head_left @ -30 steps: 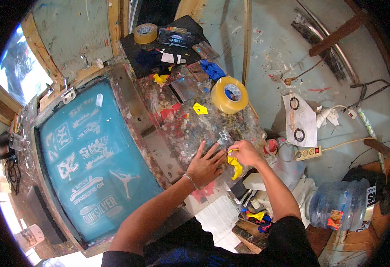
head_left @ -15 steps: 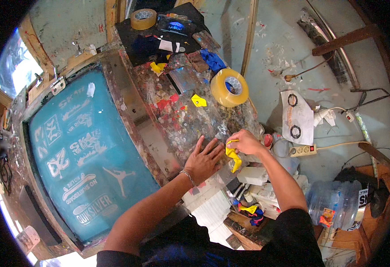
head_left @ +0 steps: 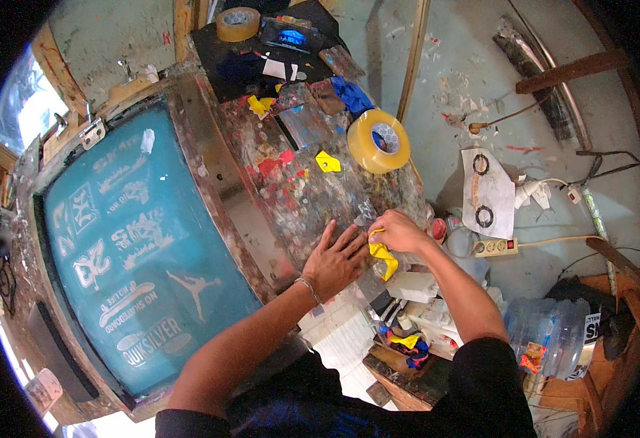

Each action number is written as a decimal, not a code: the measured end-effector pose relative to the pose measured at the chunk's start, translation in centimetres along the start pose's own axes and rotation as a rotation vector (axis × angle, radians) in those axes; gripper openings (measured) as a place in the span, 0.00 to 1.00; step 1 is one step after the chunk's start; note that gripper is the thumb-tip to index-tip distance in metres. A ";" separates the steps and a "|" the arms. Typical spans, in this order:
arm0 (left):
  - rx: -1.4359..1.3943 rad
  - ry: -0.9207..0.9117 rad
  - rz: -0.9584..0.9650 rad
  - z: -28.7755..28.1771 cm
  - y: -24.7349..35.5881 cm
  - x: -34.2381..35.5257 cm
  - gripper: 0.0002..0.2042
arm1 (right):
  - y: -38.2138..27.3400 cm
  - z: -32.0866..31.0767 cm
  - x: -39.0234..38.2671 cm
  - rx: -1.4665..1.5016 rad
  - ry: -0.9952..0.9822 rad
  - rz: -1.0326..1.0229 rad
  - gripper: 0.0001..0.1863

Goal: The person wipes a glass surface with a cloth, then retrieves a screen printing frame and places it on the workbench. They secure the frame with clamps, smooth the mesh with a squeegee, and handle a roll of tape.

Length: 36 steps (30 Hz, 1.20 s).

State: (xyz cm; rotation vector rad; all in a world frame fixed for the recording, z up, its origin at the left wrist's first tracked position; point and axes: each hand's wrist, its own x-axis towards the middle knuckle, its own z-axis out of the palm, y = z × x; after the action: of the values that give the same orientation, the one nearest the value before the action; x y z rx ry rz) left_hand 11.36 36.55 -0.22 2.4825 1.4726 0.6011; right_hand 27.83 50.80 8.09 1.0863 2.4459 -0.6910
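Observation:
My left hand lies flat with fingers spread on the paint-stained worktop, near its front edge. Just right of it, my right hand is closed around a crumpled yellow cloth, whose loose end hangs toward me. The two hands almost touch. A small pale printed piece lies on the worktop beyond my fingertips, partly covered by them. Farther off sit a yellow scrap and a wide roll of clear tape.
A framed blue printing screen with pale designs fills the left. White bottles and a bin of coloured rags stand below my right forearm. A power strip and a large water bottle are at right.
My right hand has shifted very slightly left with the yellow cloth still in it. The left hand stays flat in place. The view has tilted a little.

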 end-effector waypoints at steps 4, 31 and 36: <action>0.000 -0.004 0.003 0.1 0.1 0.0 0.26 | -0.6 0.4 -0.6 0.046 0.028 0.118 0.11; 0.062 -0.028 0.045 0.0 0.1 0.1 0.25 | 1.0 2.6 -0.6 0.107 0.259 0.203 0.18; 0.170 -0.061 0.026 -0.4 0.1 -0.4 0.24 | 3.1 2.4 1.7 0.038 0.074 0.218 0.23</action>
State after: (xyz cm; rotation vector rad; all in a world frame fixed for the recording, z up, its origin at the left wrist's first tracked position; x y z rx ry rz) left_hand 11.07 36.17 0.11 2.6253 1.5292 0.4162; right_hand 29.50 52.22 4.41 1.3904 2.3356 -0.6399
